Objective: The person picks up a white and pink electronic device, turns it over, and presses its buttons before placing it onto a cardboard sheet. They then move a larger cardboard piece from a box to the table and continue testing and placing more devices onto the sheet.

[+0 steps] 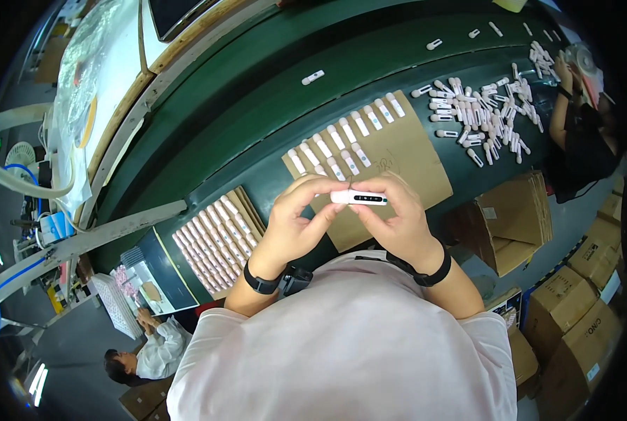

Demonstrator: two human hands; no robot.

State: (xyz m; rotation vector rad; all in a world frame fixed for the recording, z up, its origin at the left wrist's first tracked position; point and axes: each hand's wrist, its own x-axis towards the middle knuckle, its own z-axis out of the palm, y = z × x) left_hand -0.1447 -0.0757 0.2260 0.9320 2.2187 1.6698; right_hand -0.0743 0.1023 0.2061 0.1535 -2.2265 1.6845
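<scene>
Between my two hands is a small white handheld device (360, 198) with a rounded end and a black panel facing up. My left hand (294, 216) pinches its rounded end between thumb and fingers. At the panel end, my right hand (400, 216) grips it the same way. Just beyond my hands lies a brown cardboard sheet (426, 165), bearing two rows of similar devices (344, 132). To the left, more of these devices (215, 242) stand in tight rows on stacked cardboard (247, 208).
A loose heap of devices (485, 116) covers the bench at the right. Single ones, such as a device (313, 77), lie on the green belt (257, 91). Open cardboard box (513, 221) stands right. One co-worker (584, 126) is far right, another (152, 351) lower left.
</scene>
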